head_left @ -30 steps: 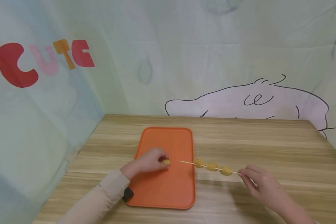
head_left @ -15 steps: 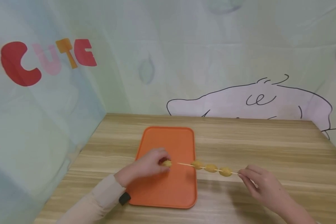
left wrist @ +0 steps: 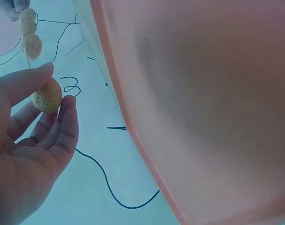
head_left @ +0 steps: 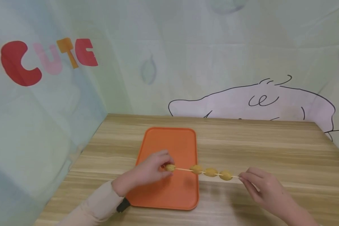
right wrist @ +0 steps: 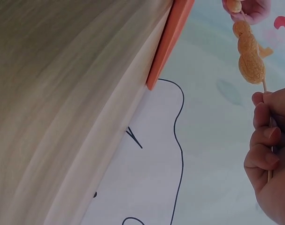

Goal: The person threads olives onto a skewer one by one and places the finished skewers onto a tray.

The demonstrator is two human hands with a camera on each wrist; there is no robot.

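Observation:
In the head view my left hand (head_left: 153, 166) pinches a golden-yellow, wrinkled food ball (head_left: 169, 168) between thumb and fingers, over the orange tray. My right hand (head_left: 266, 186) grips the blunt end of a thin wooden skewer (head_left: 183, 169), held roughly level. Three similar balls (head_left: 211, 172) are threaded along it toward the right. The skewer's tip end reaches the ball in my left hand; its point is hidden there. In the left wrist view that ball (left wrist: 48, 97) sits between thumb and fingertips. The right wrist view shows curled fingers around the skewer (right wrist: 270, 173).
An orange tray (head_left: 172, 197) lies on the wood-grain table (head_left: 243, 141), left of the middle. A dark object (head_left: 123, 204) shows by my left cuff. Printed cloth walls (head_left: 147, 94) stand behind the table and at its left.
The skewer has shifted slightly left, and its tip has met the ball in my left hand, where a gap showed before. Both hands keep their holds.

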